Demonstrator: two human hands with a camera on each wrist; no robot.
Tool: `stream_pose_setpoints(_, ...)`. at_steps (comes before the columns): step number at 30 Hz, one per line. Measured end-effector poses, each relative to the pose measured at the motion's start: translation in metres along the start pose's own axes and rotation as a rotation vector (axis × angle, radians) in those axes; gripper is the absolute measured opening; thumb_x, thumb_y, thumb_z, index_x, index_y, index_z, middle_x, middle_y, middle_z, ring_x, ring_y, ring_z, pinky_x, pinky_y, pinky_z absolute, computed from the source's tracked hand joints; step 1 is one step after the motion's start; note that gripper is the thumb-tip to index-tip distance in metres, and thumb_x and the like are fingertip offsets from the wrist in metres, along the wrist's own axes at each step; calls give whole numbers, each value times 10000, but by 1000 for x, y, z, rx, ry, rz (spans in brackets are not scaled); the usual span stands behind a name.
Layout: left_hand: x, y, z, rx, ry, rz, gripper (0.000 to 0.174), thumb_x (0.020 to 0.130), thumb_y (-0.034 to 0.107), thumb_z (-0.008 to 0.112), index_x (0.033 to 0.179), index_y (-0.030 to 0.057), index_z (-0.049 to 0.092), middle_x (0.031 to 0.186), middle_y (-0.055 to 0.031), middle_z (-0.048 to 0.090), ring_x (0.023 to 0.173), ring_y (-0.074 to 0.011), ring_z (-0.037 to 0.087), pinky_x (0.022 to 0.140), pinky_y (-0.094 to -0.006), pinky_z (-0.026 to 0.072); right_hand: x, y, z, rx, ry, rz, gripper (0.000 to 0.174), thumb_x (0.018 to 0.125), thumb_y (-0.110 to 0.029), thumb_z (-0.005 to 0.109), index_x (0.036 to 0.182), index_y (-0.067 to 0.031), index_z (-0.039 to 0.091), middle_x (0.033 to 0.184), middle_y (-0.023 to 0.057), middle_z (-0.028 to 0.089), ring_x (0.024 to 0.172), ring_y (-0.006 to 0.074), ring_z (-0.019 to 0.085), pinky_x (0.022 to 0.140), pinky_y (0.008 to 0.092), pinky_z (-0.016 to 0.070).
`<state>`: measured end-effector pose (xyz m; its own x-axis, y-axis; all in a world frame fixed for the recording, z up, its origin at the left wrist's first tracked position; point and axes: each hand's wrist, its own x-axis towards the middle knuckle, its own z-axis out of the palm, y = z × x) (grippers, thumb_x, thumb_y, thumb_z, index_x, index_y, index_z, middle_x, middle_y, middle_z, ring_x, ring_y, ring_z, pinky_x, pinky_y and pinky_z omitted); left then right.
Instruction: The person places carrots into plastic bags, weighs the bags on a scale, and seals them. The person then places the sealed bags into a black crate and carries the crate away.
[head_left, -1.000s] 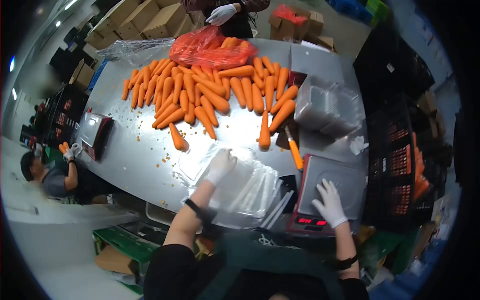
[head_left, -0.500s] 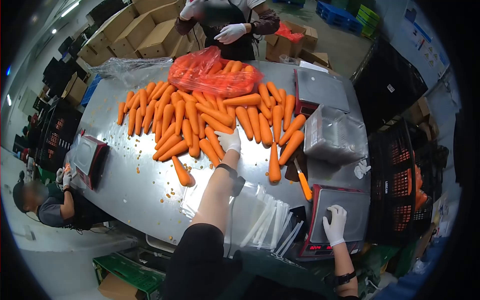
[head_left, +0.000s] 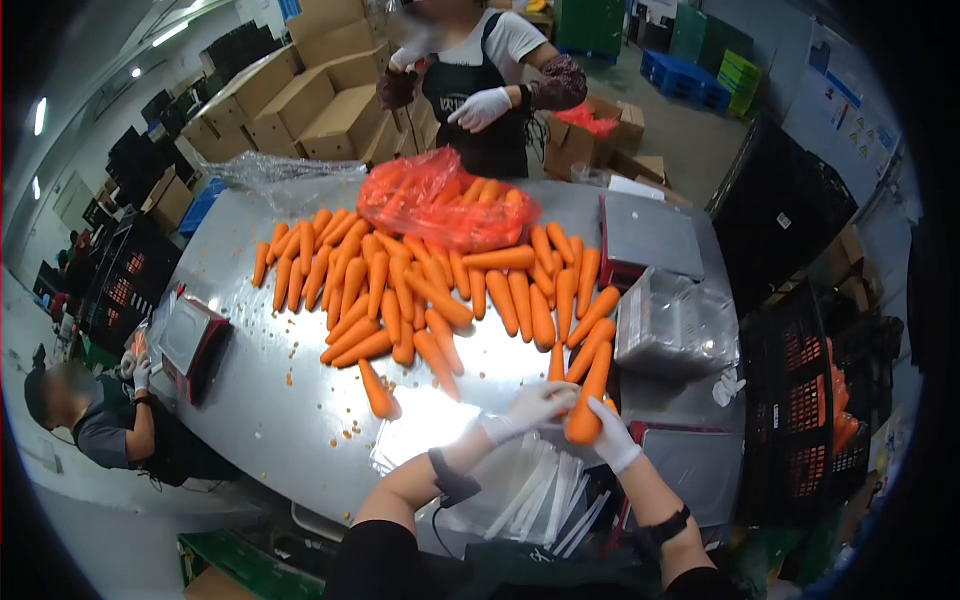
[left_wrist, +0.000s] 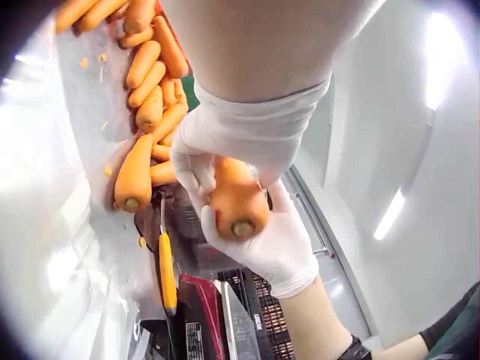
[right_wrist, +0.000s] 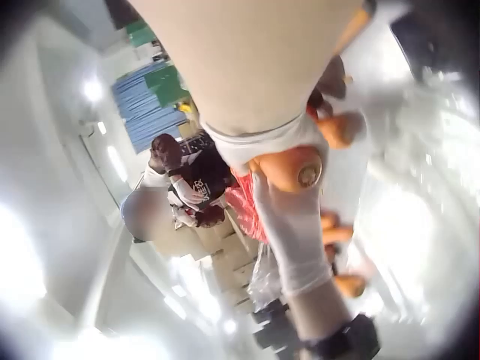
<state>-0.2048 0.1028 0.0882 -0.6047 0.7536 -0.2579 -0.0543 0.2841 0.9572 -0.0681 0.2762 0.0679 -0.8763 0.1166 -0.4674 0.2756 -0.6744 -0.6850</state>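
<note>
A large carrot stands tilted between my two gloved hands above the table's front. My left hand grips it from the left, and its fingers curl over the carrot in the left wrist view. From below and the right, my right hand holds the same carrot, thumb against its side. The thick stem end shows in the right wrist view. Beyond the hands lies a broad heap of carrots. An orange-handled knife lies near a scale.
Clear plastic bags and white strips lie in front of me. Stacked clear trays stand right, near another scale. A red bag of carrots sits at the back. One person stands opposite, another at left.
My left hand reached forward to the carrots, then came back right. My right hand left the scale and met it. A carrot is now held between both hands.
</note>
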Motion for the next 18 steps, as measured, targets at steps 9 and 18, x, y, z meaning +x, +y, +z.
stream_pose_setpoints(9,103,-89,-191,1721,481,-29,399,880,252,607,1265,147,597,1235,-66,583,1290,-261,458,1093,-479,296,-182,-84,-96,-287,232,-109,520,935,-284,583,1366,-47,413,991,157,644,793,254,660,700,387,572)
stream_pose_setpoints(18,63,-50,-120,1366,491,287,443,637,234,765,1069,190,678,1076,-27,610,1102,-232,561,948,-477,361,-230,-34,-189,-803,667,-251,585,886,-156,666,1401,3,437,1157,113,613,1051,192,602,925,312,479)
